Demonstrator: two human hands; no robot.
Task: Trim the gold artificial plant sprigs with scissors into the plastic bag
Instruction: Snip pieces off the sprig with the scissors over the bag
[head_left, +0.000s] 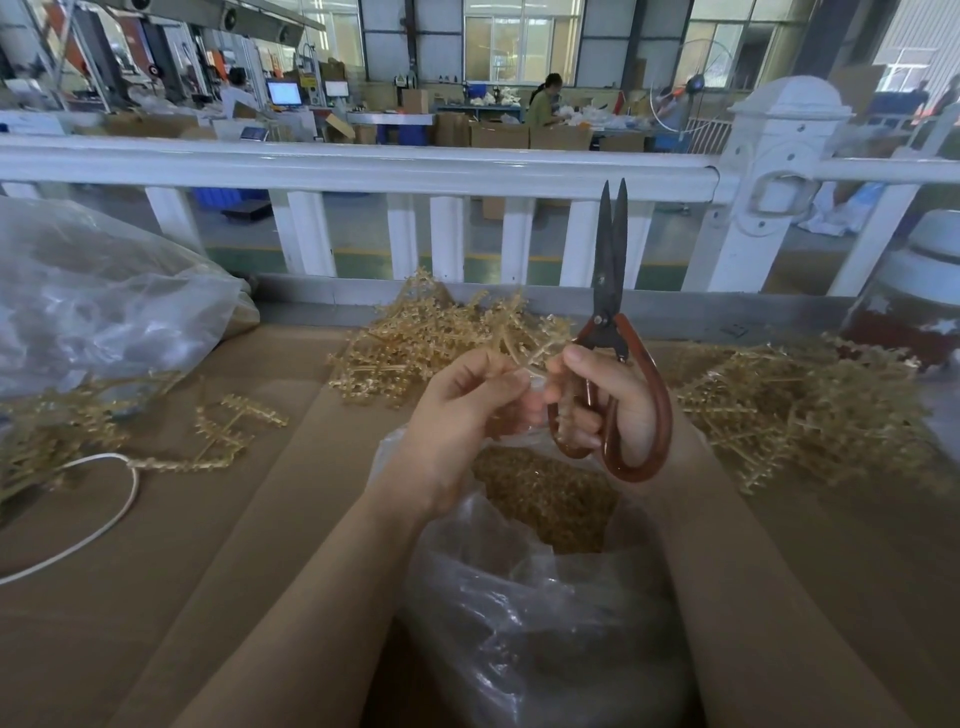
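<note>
Sprig (524, 345) pinched in left hand (457, 415) above plastic bag (519, 597); cut pending.
Right hand (608, 400) grips scissors (613, 291), blades together, upright; next, open blades onto sprig.

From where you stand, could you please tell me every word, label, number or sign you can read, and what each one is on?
None can be read.
Scissors: a small mark on the blade near the pivot, too small to read.
Lit monitor in the background: screen contents blurred.
Yellow sign on the far machine: too small to read.
Cardboard boxes: no legible print.
</note>
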